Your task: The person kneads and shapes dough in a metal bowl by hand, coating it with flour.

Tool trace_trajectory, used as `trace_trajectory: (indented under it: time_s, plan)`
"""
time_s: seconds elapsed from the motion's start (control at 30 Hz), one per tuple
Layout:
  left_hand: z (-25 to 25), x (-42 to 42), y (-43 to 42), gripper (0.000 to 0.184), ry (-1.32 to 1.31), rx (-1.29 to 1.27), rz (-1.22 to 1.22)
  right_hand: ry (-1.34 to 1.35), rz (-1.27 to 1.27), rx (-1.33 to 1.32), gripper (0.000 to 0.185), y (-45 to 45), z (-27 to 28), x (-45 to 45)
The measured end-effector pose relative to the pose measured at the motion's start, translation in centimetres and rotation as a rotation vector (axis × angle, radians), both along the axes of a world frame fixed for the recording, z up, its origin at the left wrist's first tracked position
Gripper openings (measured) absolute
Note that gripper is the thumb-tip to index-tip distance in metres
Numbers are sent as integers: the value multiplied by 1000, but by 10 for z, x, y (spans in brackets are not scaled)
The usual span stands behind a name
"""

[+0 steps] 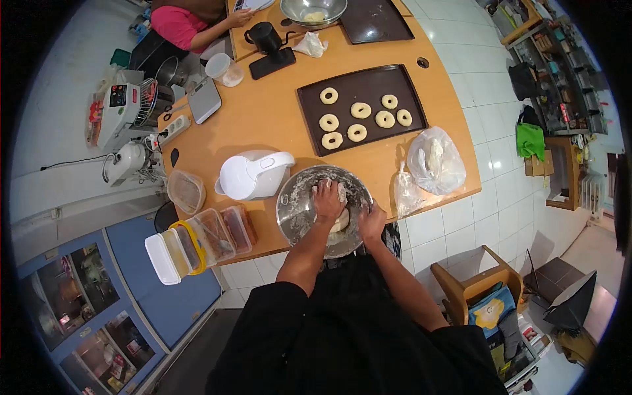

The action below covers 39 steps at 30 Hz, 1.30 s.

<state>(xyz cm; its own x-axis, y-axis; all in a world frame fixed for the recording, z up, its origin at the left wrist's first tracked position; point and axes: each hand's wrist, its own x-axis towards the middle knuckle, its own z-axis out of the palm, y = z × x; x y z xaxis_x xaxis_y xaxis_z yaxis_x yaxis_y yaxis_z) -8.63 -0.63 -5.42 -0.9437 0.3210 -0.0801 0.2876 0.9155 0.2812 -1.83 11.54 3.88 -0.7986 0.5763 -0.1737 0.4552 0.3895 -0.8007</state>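
A steel mixing bowl (284,220) stands at the table's near edge, its inner wall smeared with flour and sticky dough. Inside it, my left hand (328,201) presses into a lump of pale dough (342,221), its floury fingers curled over it. The fingertips are partly hidden. My right hand (372,222) grips the bowl's right rim, the thumb on the inner side. Beyond the bowl, a dark baking tray (309,112) holds several rings of raw dough (361,110). A white plastic jug (253,174) stands close to the bowl's left side.
To the right lies a clear plastic bag (436,161) with something pale inside. Lidded containers (197,242) line the left edge. Farther back are a kitchen scale (205,100), a black kettle (264,38) and another steel bowl (308,20). A person in pink sleeves (178,29) works across the table.
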Motion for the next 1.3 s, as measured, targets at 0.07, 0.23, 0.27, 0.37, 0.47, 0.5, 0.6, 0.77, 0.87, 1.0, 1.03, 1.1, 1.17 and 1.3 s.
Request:
trace_trajectory:
  time_s: [0.07, 0.23, 0.27, 0.37, 0.47, 0.5, 0.6, 0.77, 0.87, 1.0, 1.03, 1.1, 1.17, 1.3]
  plan:
    - [0, -1, -1, 63, -9, 6, 2, -14, -3, -18, 19, 0, -1, 2]
    - [-16, -6, -7, 47, 0, 214, 87, -32, 1, 14, 19, 0, -3, 1]
    - [-20, -7, -9, 44, -4, 272, 91, -37, -2, 3, 19, -1, -1, 0]
    - [-21, -7, -13, 40, -107, 412, 62, -46, 19, 29, 19, 1, 5, 0]
    - [14, -8, -15, 45, -248, 415, -87, 47, -51, 76, 15, -3, 4, -1]
    - [23, -3, -17, 48, -221, 382, -161, 59, -38, 78, 15, -4, 1, 0]
    - [78, 13, -29, 56, -287, 200, -376, 100, -15, 88, 15, 0, -7, -2]
    - [66, 41, -47, 63, -323, 114, -486, 98, -14, 128, 16, -3, -14, -5]
    - [81, 37, -34, 62, -305, -14, -448, 17, -20, 46, 16, -4, -6, -6]
    - [102, 40, -31, 55, -366, 45, -290, 44, -6, 66, 17, -1, -10, -4]
    - [108, 43, -35, 54, -408, 72, -222, 45, -9, 43, 17, 0, -12, -3]
    - [125, 49, -39, 52, -429, 81, -88, 41, -6, 36, 18, 0, -15, -3]
    - [140, 54, -42, 51, -387, 51, 47, 31, 8, 72, 18, 0, -16, -4]
    - [138, 57, -57, 52, -375, -45, 96, 14, 27, 89, 18, 0, -10, -5]
